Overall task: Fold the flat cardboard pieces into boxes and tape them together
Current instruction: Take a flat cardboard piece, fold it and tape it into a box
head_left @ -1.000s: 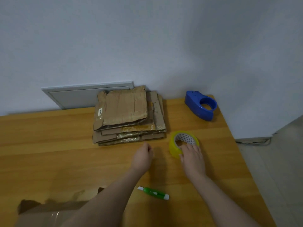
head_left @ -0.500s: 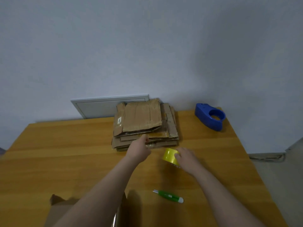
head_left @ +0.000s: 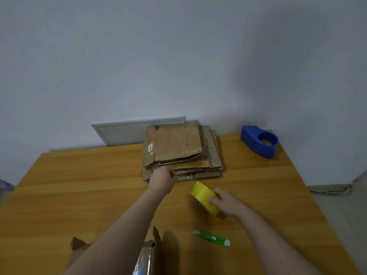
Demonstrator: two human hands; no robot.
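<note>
moved: your left hand (head_left: 162,178) has reached the cardboard stack (head_left: 178,143); tape roll (head_left: 202,195) now tipped on edge
left fingers: curled on the stack's near edge, far side of the worktop (head_left: 79,185)
right hand (head_left: 228,203): fingers wrapped over the roll, near the stack
handling: sheets probably light, stiff, creased; take one by its near edge
containers: part-folded box (head_left: 151,253) nearest you, inside hidden; blue dispenser (head_left: 258,141) shows no roll

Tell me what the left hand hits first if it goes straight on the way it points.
The stack of flat cardboard pieces. The left hand points up-table at the stack's near edge, seemingly at or just short of contact; depth is unclear.
</note>
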